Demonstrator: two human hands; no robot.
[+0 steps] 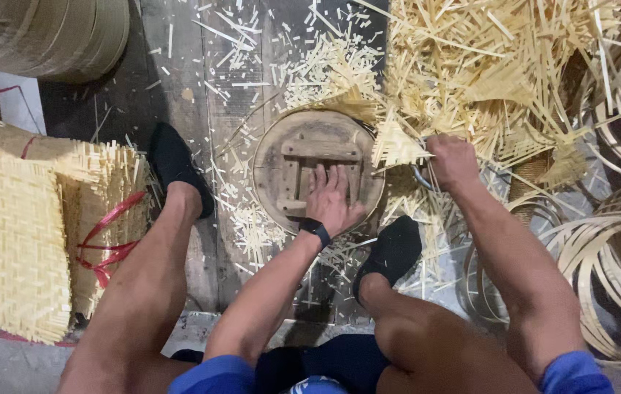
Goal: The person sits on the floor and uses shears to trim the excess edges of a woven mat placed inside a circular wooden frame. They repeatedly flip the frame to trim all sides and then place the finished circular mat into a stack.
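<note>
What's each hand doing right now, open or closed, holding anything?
Left hand: open, flat on the round wooden form.
Right hand: closed, gripping a tool whose metal part shows below it, at the woven bamboo edge.

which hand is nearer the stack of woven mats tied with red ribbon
Left. The left hand lies flat on the round wooden form, with a leg between it and the stack of woven mats. The right hand is farther off, gripping strips.

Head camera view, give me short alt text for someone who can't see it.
Seen from above, a seated person presses the left hand flat on a round wooden form on the floor, while the right hand grips bamboo strips at its edge. Stacked woven mats lie left, bamboo hoops right.
</note>
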